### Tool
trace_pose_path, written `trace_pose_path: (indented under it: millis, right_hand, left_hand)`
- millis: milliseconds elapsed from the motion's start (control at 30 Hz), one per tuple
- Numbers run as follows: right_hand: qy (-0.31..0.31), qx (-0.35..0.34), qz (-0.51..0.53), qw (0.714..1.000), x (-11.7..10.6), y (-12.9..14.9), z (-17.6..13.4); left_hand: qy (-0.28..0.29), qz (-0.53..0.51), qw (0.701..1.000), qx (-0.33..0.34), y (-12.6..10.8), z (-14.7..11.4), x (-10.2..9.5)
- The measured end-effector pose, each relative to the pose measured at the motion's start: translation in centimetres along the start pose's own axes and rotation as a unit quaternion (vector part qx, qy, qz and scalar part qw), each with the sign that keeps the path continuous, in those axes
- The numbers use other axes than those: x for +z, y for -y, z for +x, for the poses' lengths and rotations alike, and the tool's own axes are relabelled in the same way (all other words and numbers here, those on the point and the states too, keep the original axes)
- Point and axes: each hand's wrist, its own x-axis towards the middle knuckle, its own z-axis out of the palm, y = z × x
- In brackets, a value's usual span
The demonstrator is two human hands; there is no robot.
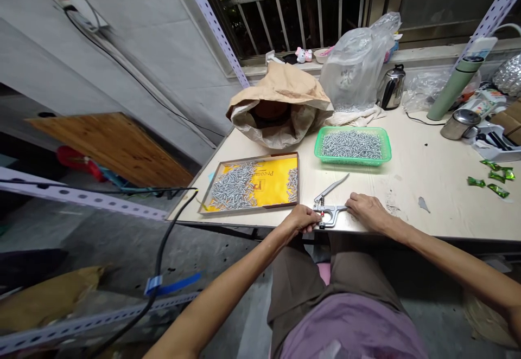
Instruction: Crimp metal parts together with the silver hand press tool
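Note:
Silver hand pliers (334, 213), resembling a snap-fastener press, lie at the table's front edge, with a spring and a raised upper handle. My right hand (368, 212) has its fingers closed on the end of the lower handle. At the jaw end, my left hand (303, 219) is pinched closed beside a small red and black part; whatever is between its fingertips is hidden. Left of the pliers sits a shallow tray (277, 183) with a yellow bottom, holding small metal pieces (234, 186) in a large heap and a smaller one (292, 184).
Behind the pliers stands a green plastic basket (352, 161) full of similar metal pieces. An open brown paper bag (280, 96) and a plastic bag (350, 69) are farther back. Green-wrapped sweets (497, 177), a green flask (453, 90) and a steel cup (459, 124) are on the right.

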Motion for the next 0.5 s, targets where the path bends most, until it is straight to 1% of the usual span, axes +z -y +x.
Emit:
trace_pose_path:
  millis: [100, 300, 400, 500]
  right_hand:
    - [-0.012, -0.002, -0.015, 1.000, 0.4, 0.1, -0.1]
    - [-0.075, -0.014, -0.043, 0.996, 1.9, 0.2, -0.6]
    - [-0.075, -0.009, -0.041, 0.996, 2.1, 0.2, -0.6]
    - [-0.067, -0.002, -0.026, 0.997, 1.9, 0.2, -0.6]
  left_hand:
    - [-0.004, -0.023, 1.000, -0.012, 0.2, 0.0, 0.3]
    - [-0.043, -0.084, 0.995, -0.017, 0.4, -0.2, 1.2]
    - [-0.046, -0.078, 0.996, -0.017, 0.6, -0.1, 1.3]
    - [-0.040, -0.047, 0.998, -0.021, 0.8, 0.1, 1.2]
